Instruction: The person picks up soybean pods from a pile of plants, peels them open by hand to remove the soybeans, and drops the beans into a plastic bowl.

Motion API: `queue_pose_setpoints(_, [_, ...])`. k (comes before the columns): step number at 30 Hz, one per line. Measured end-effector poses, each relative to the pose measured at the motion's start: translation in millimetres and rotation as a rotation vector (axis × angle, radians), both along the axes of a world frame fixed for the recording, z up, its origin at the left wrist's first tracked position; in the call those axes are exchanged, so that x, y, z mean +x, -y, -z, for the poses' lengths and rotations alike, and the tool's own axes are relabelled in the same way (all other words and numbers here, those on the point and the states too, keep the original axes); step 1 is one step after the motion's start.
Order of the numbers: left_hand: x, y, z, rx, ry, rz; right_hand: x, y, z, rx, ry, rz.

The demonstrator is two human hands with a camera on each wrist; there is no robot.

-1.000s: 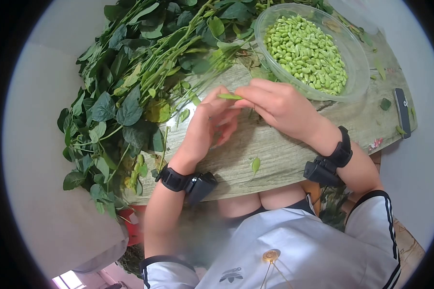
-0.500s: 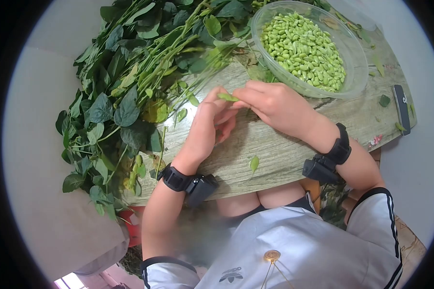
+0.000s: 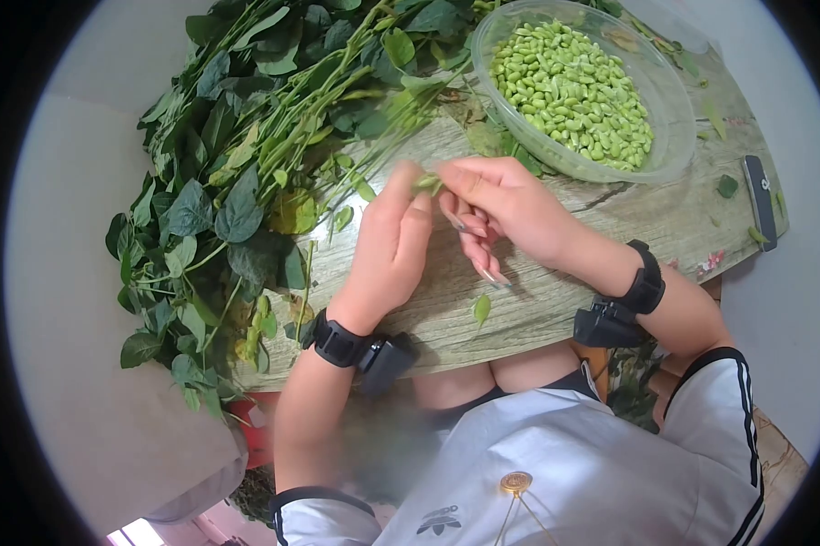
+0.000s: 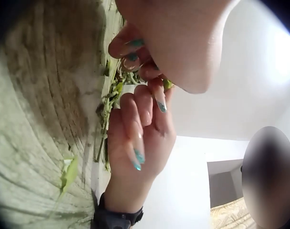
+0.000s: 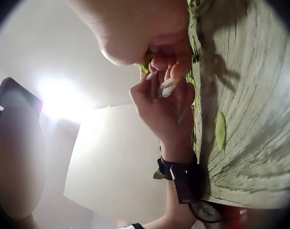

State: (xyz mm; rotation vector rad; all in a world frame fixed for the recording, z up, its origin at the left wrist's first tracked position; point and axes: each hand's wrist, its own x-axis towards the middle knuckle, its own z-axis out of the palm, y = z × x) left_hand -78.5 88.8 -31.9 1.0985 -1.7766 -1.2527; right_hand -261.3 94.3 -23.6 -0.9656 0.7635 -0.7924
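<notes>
A green soybean pod (image 3: 427, 183) is pinched between both hands above the wooden table. My left hand (image 3: 392, 250) holds one end with its thumb and fingertips. At the other end, my right hand (image 3: 510, 205) pinches the pod between thumb and forefinger, its other fingers loosely curled below. In both wrist views the fingers cover most of the pod, and only a bit of green shows. A clear plastic bowl (image 3: 681, 150) of shelled green soybeans (image 3: 573, 96) stands just beyond my right hand. Another pod (image 3: 482, 310) lies on the table nearer my body.
Leafy soybean stalks (image 3: 237, 182) are heaped along the table's left and far sides. A dark, flat, long object (image 3: 761, 202) lies near the right edge of the wooden table (image 3: 537, 300). Leaf scraps are scattered around the bowl.
The right hand has turned, so its lower fingers now show spread below the pod. The left hand's fingers have shifted up around the pod, which is now more covered.
</notes>
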Motion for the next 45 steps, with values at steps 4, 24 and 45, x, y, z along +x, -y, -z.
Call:
queue_pose_setpoints(4, [0.6, 1.1, -0.1, -0.143, 0.089, 0.047, -1.8, 5.9, 7.6, 0.344, 0.330, -0.039])
queue_pose_setpoints(24, [5.2, 5.9, -7.3, -0.091, 0.132, 0.105, -4.3, 0.3, -6.3, -0.400, -0.347, 0.084])
queue_pose_setpoints(45, [0.4, 2.1, -19.4, 0.481, -0.245, 0.080, -2.6, 10.4, 7.2, -0.159, 0.009, 0.057])
